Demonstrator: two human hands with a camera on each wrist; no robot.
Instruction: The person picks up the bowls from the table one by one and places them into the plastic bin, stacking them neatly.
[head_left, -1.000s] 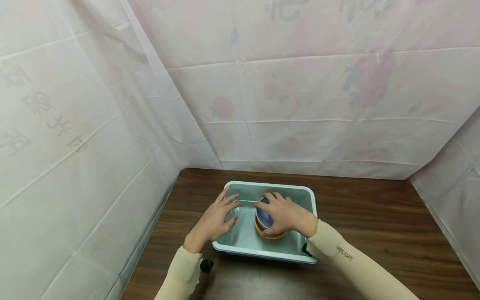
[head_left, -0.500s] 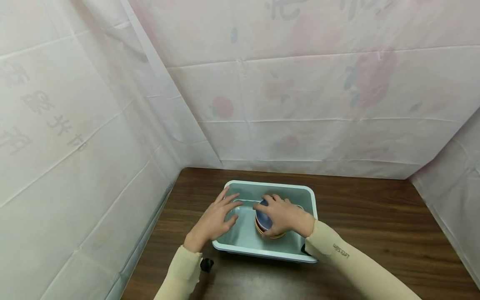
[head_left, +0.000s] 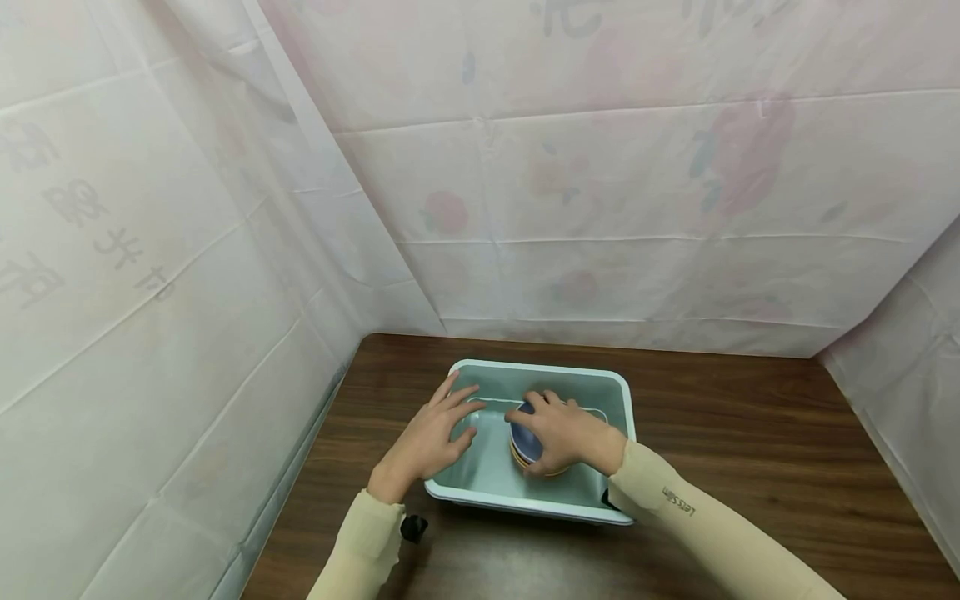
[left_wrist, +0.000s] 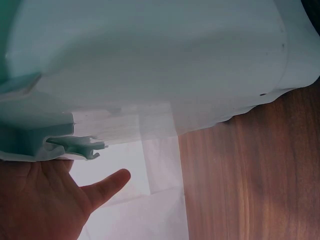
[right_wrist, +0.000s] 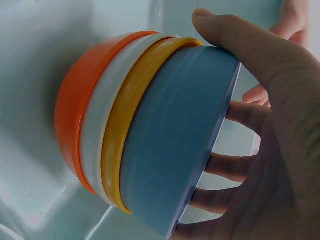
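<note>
A blue bowl (right_wrist: 170, 125) tops a nested stack inside a pale blue-green plastic tub (head_left: 528, 504). Beneath it in the right wrist view come a yellow bowl (right_wrist: 114, 165), a white bowl (right_wrist: 92, 145) and an orange bowl (right_wrist: 70, 120). My right hand (head_left: 567, 433) spans the blue bowl from above, thumb on one side of the rim and fingers across the other. Over the tub's left side is my left hand (head_left: 429, 437), fingers spread and thumb out, holding nothing. In the left wrist view its fingertips are hidden behind the tub's rim.
The tub stands on a dark brown wood table (head_left: 735, 450), near its left side. White printed sheeting (head_left: 600, 208) hangs behind the table and along both sides. A black wrist device (head_left: 413, 528) sits beside the left cuff.
The right hand has shifted slightly left with the blue bowl, which now sits lower over the stack; less orange shows below it. The left hand stays put.
</note>
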